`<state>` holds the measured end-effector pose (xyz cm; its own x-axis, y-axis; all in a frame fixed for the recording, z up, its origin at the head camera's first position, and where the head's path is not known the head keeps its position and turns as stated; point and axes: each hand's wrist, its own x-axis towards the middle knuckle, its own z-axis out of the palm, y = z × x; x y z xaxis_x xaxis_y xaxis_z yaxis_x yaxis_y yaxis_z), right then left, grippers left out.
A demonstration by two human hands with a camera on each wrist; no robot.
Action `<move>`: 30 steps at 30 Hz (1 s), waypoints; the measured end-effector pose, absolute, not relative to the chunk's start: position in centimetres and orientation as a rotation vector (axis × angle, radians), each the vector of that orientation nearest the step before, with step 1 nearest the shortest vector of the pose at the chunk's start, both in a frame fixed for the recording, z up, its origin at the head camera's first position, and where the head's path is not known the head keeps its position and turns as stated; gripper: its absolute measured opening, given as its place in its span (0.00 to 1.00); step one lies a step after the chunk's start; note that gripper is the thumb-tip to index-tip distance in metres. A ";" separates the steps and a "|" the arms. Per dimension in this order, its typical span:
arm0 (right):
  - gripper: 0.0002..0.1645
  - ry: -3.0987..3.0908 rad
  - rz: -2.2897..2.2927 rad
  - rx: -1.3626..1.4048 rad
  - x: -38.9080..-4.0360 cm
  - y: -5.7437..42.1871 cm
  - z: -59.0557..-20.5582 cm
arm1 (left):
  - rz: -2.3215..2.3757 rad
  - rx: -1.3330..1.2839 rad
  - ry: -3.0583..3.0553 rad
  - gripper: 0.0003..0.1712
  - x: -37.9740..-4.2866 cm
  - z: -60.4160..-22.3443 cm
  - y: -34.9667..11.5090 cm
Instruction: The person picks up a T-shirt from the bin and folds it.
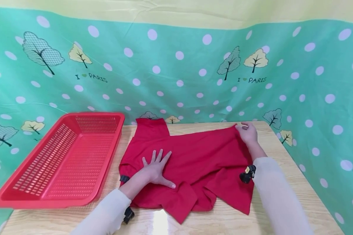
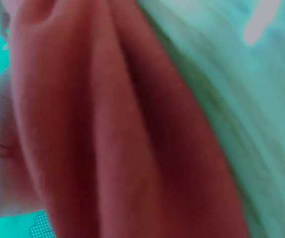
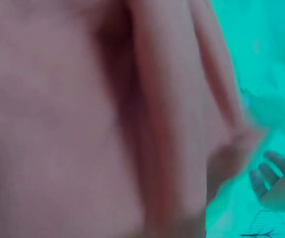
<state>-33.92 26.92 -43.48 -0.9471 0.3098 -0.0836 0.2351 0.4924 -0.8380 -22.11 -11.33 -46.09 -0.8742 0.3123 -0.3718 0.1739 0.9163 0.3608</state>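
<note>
A red shirt (image 1: 191,150) lies rumpled across the wooden table, with a short sleeve (image 1: 151,128) sticking out at its far left. My left hand (image 1: 156,171) rests on the left part of the cloth, fingers and thumb spread wide. At the far right corner my right hand (image 1: 247,132) pinches the shirt's edge and lifts it, so the cloth slopes down from there. Loose folds and a pointed flap (image 1: 180,204) hang toward the near side. Red fabric (image 2: 97,124) fills much of the left wrist view; blurred fabric (image 3: 58,129) covers most of the right wrist view.
A red plastic basket (image 1: 109,163) with slotted sides stands left of the shirt and holds nothing. Behind and to the right, a green dotted curtain (image 1: 179,85) borders the wooden table (image 1: 285,163). Black wrist cameras are strapped to both wrists.
</note>
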 end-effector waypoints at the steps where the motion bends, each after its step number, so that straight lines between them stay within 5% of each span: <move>1: 0.33 -2.735 1.393 -0.440 -33.6 27.0 -43.5 | 0.471 0.369 2.646 0.71 -22.0 -46.1 -11.4; 7: 0.33 -2.995 1.032 -0.019 -31.1 27.2 -43.4 | 0.619 0.499 2.606 0.54 -20.6 -45.5 -11.6; 16: 0.14 -2.992 0.848 0.783 -22.5 24.1 -43.4 | 0.640 0.814 2.564 0.29 -18.1 -44.7 -11.4; 23: 0.19 -3.166 0.389 1.190 -17.8 22.9 -44.2 | 0.545 0.861 2.645 0.45 -18.1 -44.5 -10.5; 27: 0.09 -3.187 0.417 1.231 -17.8 23.6 -43.4 | 0.509 0.969 2.692 0.21 -18.1 -44.2 -10.5; 30: 0.11 -3.206 0.525 1.277 -18.0 24.8 -42.7 | 0.650 0.998 2.641 0.03 -17.9 -43.4 -11.6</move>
